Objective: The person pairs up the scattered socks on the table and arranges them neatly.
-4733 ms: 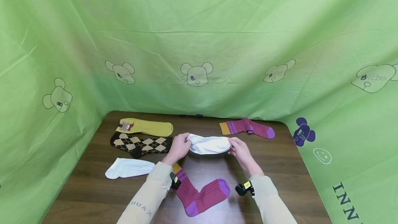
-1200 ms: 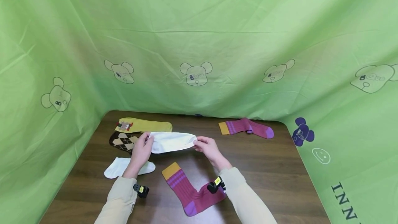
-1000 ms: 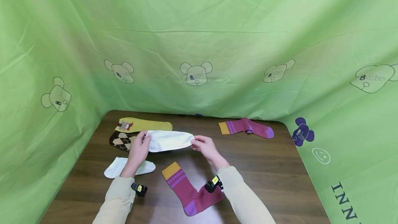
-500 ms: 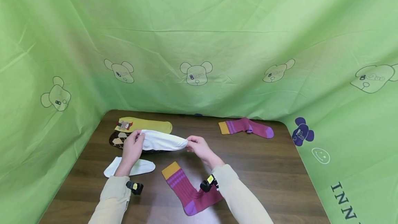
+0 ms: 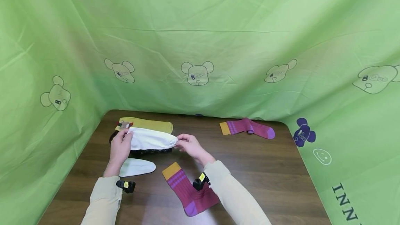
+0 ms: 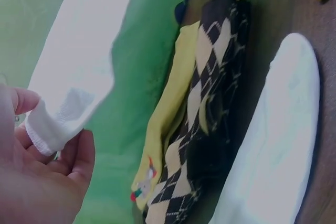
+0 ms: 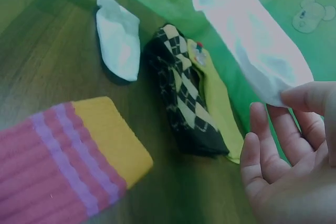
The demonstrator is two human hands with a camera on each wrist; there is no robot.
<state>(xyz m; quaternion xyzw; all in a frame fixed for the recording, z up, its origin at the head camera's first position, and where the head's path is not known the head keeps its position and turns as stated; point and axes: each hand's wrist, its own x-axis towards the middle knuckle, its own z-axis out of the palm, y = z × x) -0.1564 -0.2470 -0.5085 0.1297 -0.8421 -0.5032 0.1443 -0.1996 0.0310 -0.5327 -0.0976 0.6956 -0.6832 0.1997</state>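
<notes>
A white sock (image 5: 151, 139) is stretched level between both hands, above the left back of the table. My left hand (image 5: 119, 148) pinches its open cuff, thumb on one side and fingers on the other. At the toe end, my right hand (image 5: 192, 147) pinches the tip between thumb and forefinger; the other fingers spread loosely in the right wrist view. Below the held sock lies a black-and-beige argyle sock (image 7: 184, 93), largely covered in the head view. A yellow sock (image 5: 154, 125) with an animal face lies behind it. Another white sock (image 5: 137, 167) rests nearer, partly hidden by my left hand.
A magenta sock (image 5: 187, 190) with an orange cuff lies at the front middle, its toe under the right forearm. Its look-alike, a second magenta sock (image 5: 243, 126), is at the back right. Green printed cloth (image 5: 200, 44) encloses the wooden table (image 5: 265, 176).
Both hands have carried the stretched white sock leftward from the table's middle, until it overlaps the argyle sock in the head view. The other socks stay put.
</notes>
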